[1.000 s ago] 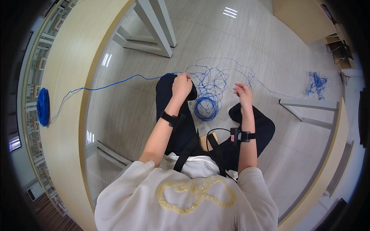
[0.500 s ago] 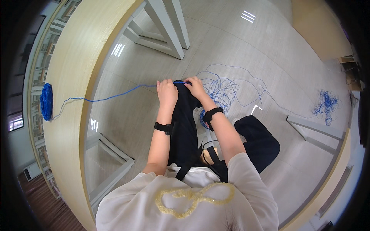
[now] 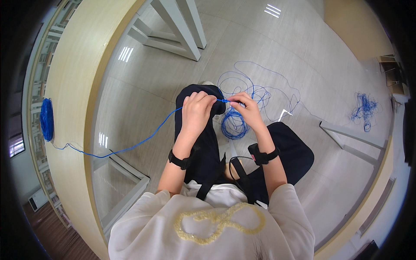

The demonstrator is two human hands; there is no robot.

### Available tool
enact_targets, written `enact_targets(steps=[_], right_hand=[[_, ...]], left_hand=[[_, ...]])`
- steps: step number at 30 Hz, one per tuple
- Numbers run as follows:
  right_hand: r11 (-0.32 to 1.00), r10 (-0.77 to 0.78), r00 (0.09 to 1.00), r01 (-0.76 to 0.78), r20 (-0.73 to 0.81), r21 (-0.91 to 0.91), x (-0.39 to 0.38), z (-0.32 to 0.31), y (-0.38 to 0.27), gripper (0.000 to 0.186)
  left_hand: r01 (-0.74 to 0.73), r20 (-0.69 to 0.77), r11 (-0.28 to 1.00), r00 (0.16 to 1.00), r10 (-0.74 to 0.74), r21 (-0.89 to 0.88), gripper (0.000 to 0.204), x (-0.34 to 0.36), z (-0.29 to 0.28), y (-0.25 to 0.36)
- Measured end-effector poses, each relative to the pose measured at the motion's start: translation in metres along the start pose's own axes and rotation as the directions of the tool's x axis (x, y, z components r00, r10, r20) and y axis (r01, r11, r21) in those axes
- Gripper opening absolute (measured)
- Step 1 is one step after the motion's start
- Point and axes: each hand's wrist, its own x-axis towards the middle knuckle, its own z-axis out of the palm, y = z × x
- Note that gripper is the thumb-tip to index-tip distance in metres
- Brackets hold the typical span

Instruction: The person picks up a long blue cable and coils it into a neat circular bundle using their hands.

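Note:
A thin blue cord (image 3: 130,148) runs from a blue spool (image 3: 46,119) on the pale wooden table at the left, across to my hands. My left hand (image 3: 197,110) is closed on the cord above my left knee. My right hand (image 3: 247,109) pinches the same cord a few centimetres to the right, fingertips almost meeting the left hand. Below my hands a wound coil of blue cord (image 3: 234,125) lies on the floor between my legs, with loose loops (image 3: 260,82) spread beyond it.
The curved edge of the wooden table (image 3: 76,86) is at my left, with white metal legs (image 3: 182,30) beneath. A second tangle of blue cord (image 3: 364,108) lies on the tiled floor at the right, near another table leg (image 3: 351,136).
My right hand has come over from the right to meet the left hand on the cord. Both hands now sit slightly lower and more central, close together.

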Motion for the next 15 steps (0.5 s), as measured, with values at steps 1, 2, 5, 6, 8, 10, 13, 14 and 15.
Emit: enact_targets(steps=[1,2,5,6,8,10,13,14,15], right_hand=[[1.000,0.002,1.000,-0.002,-0.006,0.000,-0.004,-0.001,0.001,0.014],[1.000,0.030,0.999,-0.030,-0.034,0.005,-0.008,-0.002,0.003,0.014],[0.998,0.054,0.996,-0.052,-0.075,0.028,-0.016,-0.003,0.004,0.014],[0.999,0.050,0.996,-0.048,-0.079,0.023,-0.018,-0.003,0.003,0.014],[0.999,0.044,0.995,-0.043,-0.089,0.019,-0.024,-0.006,-0.001,0.014],[0.999,0.032,0.994,-0.034,-0.104,-0.022,-0.031,-0.010,-0.006,0.015],[0.998,0.071,0.992,-0.070,-0.108,0.010,-0.042,-0.015,-0.010,0.015],[0.997,0.071,0.991,-0.070,-0.116,0.011,-0.045,-0.016,-0.011,0.015],[1.000,0.024,0.992,-0.024,-0.121,-0.001,-0.048,-0.018,-0.011,0.014]], left_hand=[[-0.004,0.004,1.000,1.000,0.004,-0.002,0.004,-0.003,0.002,0.002],[-0.014,-0.008,1.000,1.000,0.014,0.001,0.004,-0.005,0.005,0.003],[-0.039,-0.019,0.999,0.999,0.039,0.025,0.003,-0.007,0.008,0.008],[-0.049,-0.022,0.998,0.999,0.050,0.045,0.003,-0.008,0.008,0.011],[-0.070,-0.011,0.997,0.997,0.070,0.038,0.004,-0.010,0.006,0.017],[-0.093,0.000,0.995,0.996,0.093,0.029,0.004,-0.012,0.004,0.024],[-0.136,-0.009,0.990,0.991,0.137,0.038,0.004,-0.018,0.004,0.033],[-0.160,-0.048,0.987,0.986,0.161,0.020,0.005,-0.020,0.005,0.035],[-0.184,-0.087,0.983,0.979,0.184,0.003,0.007,-0.022,0.005,0.037]])
